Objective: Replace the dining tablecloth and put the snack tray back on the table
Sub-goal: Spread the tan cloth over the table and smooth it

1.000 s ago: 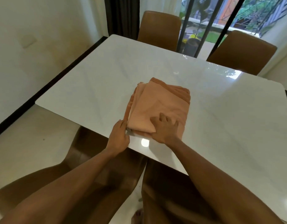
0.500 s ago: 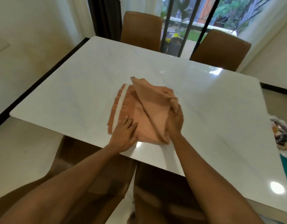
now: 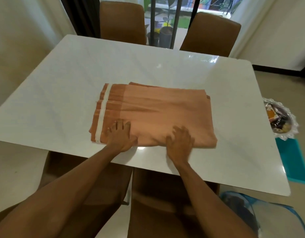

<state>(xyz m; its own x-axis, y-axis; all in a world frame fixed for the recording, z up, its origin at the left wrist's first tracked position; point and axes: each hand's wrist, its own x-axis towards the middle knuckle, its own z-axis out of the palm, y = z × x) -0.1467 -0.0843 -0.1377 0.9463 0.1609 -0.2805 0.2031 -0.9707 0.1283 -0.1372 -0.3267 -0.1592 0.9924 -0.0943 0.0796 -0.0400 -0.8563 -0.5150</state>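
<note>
Since half a second ago, one fold has opened: the tablecloth (image 3: 153, 115) now lies wider, at the surface's (image 3: 62, 93) six o'clock edge. Left hand (image 3: 120, 135) and right hand (image 3: 180, 141) press flat on it, fingers spread, gripping nothing. Best to pinch the free corners next and spread toward twelve o'clock. The snack tray (image 3: 280, 121) waits off the surface at three o'clock.

Snack tray (image 3: 280, 121) half hidden behind table (image 3: 62, 93) edge, contents unreadable. Right hand (image 3: 180, 143) motion-blurred; fingertip grip on tablecloth (image 3: 165, 110) unclear.
</note>
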